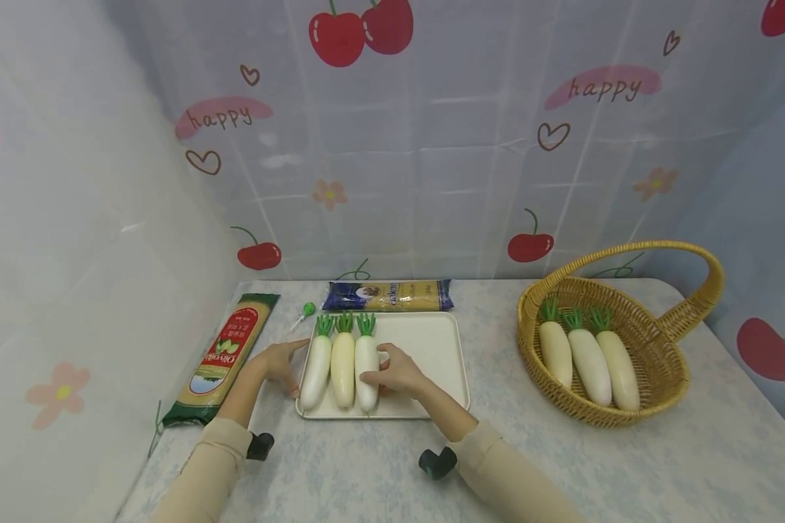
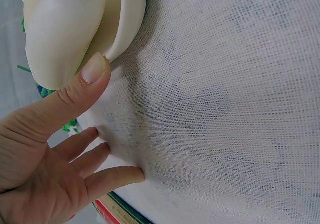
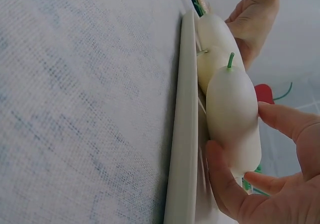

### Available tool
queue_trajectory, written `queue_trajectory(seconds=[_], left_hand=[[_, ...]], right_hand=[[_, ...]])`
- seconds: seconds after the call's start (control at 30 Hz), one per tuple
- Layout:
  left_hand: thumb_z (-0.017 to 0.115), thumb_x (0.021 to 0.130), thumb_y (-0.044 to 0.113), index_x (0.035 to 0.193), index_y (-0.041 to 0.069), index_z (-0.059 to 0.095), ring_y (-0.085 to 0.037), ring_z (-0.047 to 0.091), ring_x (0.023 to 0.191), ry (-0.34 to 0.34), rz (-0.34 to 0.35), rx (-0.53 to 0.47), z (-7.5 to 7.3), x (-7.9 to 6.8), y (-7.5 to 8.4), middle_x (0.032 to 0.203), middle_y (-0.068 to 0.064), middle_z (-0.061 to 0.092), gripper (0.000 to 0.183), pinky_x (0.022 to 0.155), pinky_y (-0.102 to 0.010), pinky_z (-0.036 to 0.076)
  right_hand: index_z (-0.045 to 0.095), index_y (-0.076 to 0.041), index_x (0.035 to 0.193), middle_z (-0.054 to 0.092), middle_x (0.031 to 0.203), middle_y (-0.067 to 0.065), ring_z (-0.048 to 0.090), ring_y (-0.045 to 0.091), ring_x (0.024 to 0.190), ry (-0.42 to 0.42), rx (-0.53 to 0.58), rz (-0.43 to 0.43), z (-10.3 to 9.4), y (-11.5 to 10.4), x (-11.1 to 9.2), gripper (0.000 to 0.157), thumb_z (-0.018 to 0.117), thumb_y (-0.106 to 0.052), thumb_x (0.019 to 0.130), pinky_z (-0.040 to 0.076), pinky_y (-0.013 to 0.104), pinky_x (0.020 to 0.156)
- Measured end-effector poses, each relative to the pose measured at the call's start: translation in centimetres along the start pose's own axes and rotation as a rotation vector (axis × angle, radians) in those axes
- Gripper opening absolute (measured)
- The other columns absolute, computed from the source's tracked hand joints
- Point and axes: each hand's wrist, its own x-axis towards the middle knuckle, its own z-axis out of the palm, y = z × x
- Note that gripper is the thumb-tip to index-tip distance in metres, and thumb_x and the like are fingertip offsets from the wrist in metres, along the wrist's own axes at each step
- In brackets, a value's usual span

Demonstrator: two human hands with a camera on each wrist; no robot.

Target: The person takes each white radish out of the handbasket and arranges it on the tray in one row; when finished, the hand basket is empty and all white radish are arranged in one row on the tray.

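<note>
Three daikon radishes lie side by side on a white tray [image 1: 432, 363], green tops pointing away. The right-hand white radish [image 1: 367, 374] is held by my right hand [image 1: 399, 370], with thumb and fingers about it in the right wrist view. A creamier radish [image 1: 343, 370] lies in the middle, and another white radish [image 1: 316, 374] lies along the tray's left side. My left hand [image 1: 278, 363] is at the tray's left edge, fingers spread. In the left wrist view its thumb [image 2: 95, 72] touches the tray's rim, and its other fingers extend over the cloth.
A wicker basket [image 1: 536, 378] with three more radishes stands at the right. Behind the tray lies a blue-and-gold pasta pack [image 1: 399, 296]. A green-and-tan Olivoilà pack [image 1: 225, 356] lies at the left, near a green lollipop [image 1: 309, 309].
</note>
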Motion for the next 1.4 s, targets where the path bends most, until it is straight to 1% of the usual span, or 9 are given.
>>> queue_trajectory(seconds=[0.13, 0.3, 0.57, 0.67, 0.8, 1.07, 1.23, 1.4], left_hand=[[0.091, 0.048, 0.01, 0.145, 0.005, 0.034, -0.046, 0.046, 0.121, -0.003, -0.007, -0.004, 0.1, 0.0, 0.0, 0.131, -0.033, 0.047, 0.113, 0.093, -0.053, 0.045], [0.091, 0.049, 0.01, 0.145, 0.005, 0.033, -0.047, 0.045, 0.122, -0.01, -0.009, -0.005, 0.0, 0.0, 0.0, 0.131, -0.033, 0.047, 0.112, 0.094, -0.053, 0.045], [0.091, 0.049, 0.009, 0.145, 0.003, 0.033, -0.046, 0.046, 0.12, -0.003, 0.005, 0.003, -0.1, 0.0, 0.1, 0.13, -0.034, 0.048, 0.112, 0.093, -0.052, 0.045], [0.091, 0.049, 0.01, 0.145, 0.003, 0.033, -0.046, 0.047, 0.12, -0.003, 0.01, 0.013, -0.1, 0.0, 0.1, 0.129, -0.034, 0.049, 0.112, 0.093, -0.052, 0.046], [0.091, 0.049, 0.009, 0.145, 0.003, 0.033, -0.046, 0.047, 0.12, -0.005, 0.004, 0.007, -0.1, -0.1, 0.1, 0.129, -0.034, 0.048, 0.112, 0.093, -0.052, 0.046], [0.09, 0.051, 0.01, 0.145, 0.003, 0.032, -0.046, 0.046, 0.121, -0.014, 0.0, 0.008, -0.3, -0.1, 0.3, 0.13, -0.034, 0.048, 0.111, 0.093, -0.052, 0.045], [0.091, 0.05, 0.01, 0.145, 0.002, 0.033, -0.047, 0.046, 0.12, -0.008, 0.008, 0.005, -0.3, -0.1, 0.2, 0.129, -0.034, 0.048, 0.112, 0.093, -0.053, 0.045], [0.092, 0.049, 0.011, 0.145, 0.002, 0.033, -0.047, 0.046, 0.121, -0.008, 0.005, 0.01, -0.2, -0.1, 0.2, 0.131, -0.034, 0.047, 0.112, 0.095, -0.054, 0.044]], right_hand=[[0.037, 0.002, 0.139, 0.06, 0.095, 0.016, 0.063, 0.021, 0.067, -0.001, 0.016, 0.009, 0.0, 0.1, 0.1, 0.072, 0.072, -0.021, 0.081, 0.057, 0.033, 0.06], [0.037, 0.0, 0.14, 0.061, 0.099, 0.016, 0.063, 0.021, 0.069, 0.011, 0.008, 0.026, -0.4, 0.4, -0.2, 0.07, 0.069, -0.027, 0.084, 0.057, 0.033, 0.061], [0.038, -0.001, 0.14, 0.059, 0.107, 0.018, 0.064, 0.021, 0.074, 0.018, 0.014, 0.036, -1.9, 0.5, -1.1, 0.068, 0.067, -0.032, 0.086, 0.056, 0.033, 0.064], [0.039, -0.001, 0.14, 0.059, 0.107, 0.018, 0.064, 0.022, 0.078, 0.013, 0.017, 0.03, -2.8, 0.4, -1.7, 0.067, 0.067, -0.031, 0.087, 0.056, 0.034, 0.066], [0.04, 0.001, 0.139, 0.06, 0.105, 0.018, 0.065, 0.027, 0.082, 0.008, 0.022, 0.004, -4.4, 0.3, -2.6, 0.065, 0.066, -0.029, 0.087, 0.057, 0.038, 0.07], [0.041, 0.002, 0.138, 0.061, 0.104, 0.018, 0.065, 0.033, 0.087, -0.012, 0.008, -0.051, -7.5, 0.4, -4.5, 0.064, 0.066, -0.027, 0.087, 0.056, 0.039, 0.076], [0.04, 0.002, 0.138, 0.061, 0.106, 0.017, 0.064, 0.035, 0.092, -0.048, 0.002, -0.086, -9.7, 0.9, -6.0, 0.065, 0.066, -0.03, 0.088, 0.055, 0.04, 0.08], [0.038, 0.004, 0.138, 0.061, 0.105, 0.017, 0.062, 0.038, 0.094, -0.106, -0.013, -0.154, -12.0, 1.0, -8.0, 0.064, 0.063, -0.029, 0.089, 0.055, 0.039, 0.08]])
